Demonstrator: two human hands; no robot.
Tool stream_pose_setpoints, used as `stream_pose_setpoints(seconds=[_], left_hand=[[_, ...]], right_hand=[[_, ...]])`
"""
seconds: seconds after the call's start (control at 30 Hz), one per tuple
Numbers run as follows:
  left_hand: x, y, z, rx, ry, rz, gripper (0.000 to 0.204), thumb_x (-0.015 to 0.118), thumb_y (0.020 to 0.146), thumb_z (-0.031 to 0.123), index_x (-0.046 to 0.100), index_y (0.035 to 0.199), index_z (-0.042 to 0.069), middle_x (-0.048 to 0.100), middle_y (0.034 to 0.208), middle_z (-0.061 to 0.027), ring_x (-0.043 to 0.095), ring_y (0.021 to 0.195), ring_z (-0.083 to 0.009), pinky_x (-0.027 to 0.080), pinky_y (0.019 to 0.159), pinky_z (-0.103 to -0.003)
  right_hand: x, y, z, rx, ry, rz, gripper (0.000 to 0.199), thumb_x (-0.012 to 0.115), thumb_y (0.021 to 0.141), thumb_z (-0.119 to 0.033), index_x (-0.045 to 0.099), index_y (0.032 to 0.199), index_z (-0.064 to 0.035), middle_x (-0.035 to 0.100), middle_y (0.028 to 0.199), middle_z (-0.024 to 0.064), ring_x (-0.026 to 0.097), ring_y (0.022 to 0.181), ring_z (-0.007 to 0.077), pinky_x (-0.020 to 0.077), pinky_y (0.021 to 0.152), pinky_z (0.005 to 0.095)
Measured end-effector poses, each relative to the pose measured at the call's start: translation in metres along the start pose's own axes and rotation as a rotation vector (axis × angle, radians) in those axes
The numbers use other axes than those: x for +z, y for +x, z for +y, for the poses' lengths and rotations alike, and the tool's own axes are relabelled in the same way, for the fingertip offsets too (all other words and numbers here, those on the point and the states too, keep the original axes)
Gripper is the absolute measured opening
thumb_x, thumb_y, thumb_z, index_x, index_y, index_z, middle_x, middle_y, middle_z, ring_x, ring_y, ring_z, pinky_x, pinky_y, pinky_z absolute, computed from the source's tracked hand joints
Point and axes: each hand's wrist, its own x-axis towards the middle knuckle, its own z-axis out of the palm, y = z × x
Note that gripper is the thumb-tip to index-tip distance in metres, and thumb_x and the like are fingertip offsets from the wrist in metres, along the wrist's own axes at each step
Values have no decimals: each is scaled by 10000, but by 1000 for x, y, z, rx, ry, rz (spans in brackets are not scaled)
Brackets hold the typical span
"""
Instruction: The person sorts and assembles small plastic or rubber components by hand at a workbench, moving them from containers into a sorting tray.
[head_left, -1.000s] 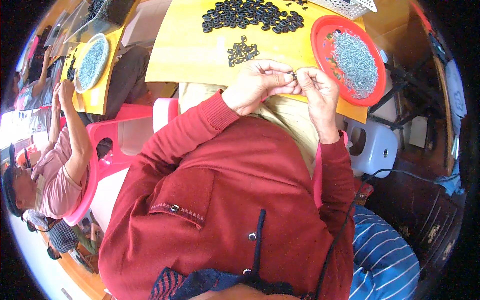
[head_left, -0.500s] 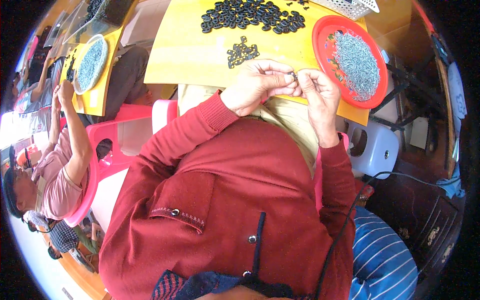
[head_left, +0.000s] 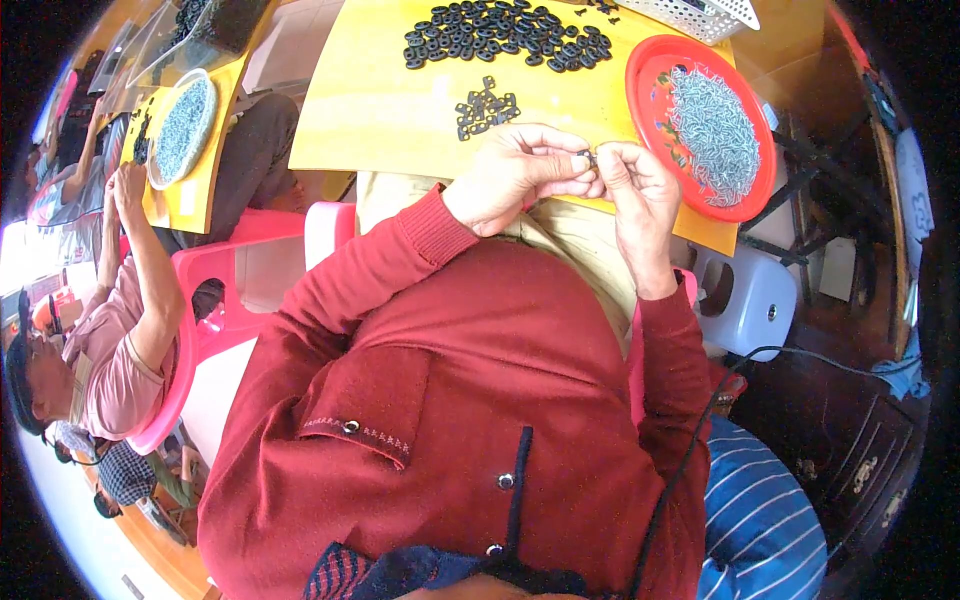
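Note:
My left hand [head_left: 522, 178] is closed in a pinch on a small black part [head_left: 587, 157], thumb on top, at the near edge of the yellow table [head_left: 370, 110]. Right against it, my right hand [head_left: 640, 195] has its thumb and fingertips pressed together at the part's right side; what those fingertips hold is too small to make out. Just beyond my left hand lies a loose cluster of small black pieces with holes [head_left: 485, 108]. Farther back spreads a large pile of black oval pieces [head_left: 500, 35]. A red tray [head_left: 648, 62] full of silvery screws [head_left: 715, 130] stands right of my right hand.
A white perforated basket [head_left: 690, 18] and a few small black bits [head_left: 598, 8] are at the table's far side. On the left, a co-worker [head_left: 120, 310] sits at another yellow table with a bowl of screws [head_left: 182, 128]. A blue stool [head_left: 745, 300] and black cable [head_left: 690, 450] are at right.
Both hands stay together around the small black part, with only slight finger movement. The view has shifted very slightly; the piles and tray have not moved.

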Motion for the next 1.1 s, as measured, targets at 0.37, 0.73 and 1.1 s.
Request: stream_pose_setpoints(seconds=[0.37, 0.73, 1.1], left_hand=[[1, 1, -1, -16, -3, 41, 170, 599, 834, -27, 596, 1004, -38, 650, 934, -148, 660, 828, -229, 559, 780, -316], [6, -4, -2, 27, 156, 96, 171, 612, 824, -29, 589, 989, -67, 650, 903, -159, 663, 794, -228, 560, 741, -293], [5, -4, 2, -2, 89, 58, 190, 614, 825, -24, 598, 1013, -46, 650, 904, -147, 657, 806, -216, 554, 767, -291]], right_hand=[[-4, 1, 6, -36, -45, -29, 155, 573, 905, -122, 602, 865, 24, 593, 724, 23, 561, 628, 76, 487, 583, 213], [-2, -3, 2, -54, -96, -43, 128, 569, 898, -88, 614, 854, 23, 606, 753, 25, 564, 650, 69, 474, 594, 204], [-8, 0, -5, 82, 27, -127, 174, 540, 922, -119, 605, 882, 37, 609, 765, 45, 564, 663, 90, 480, 624, 220]])
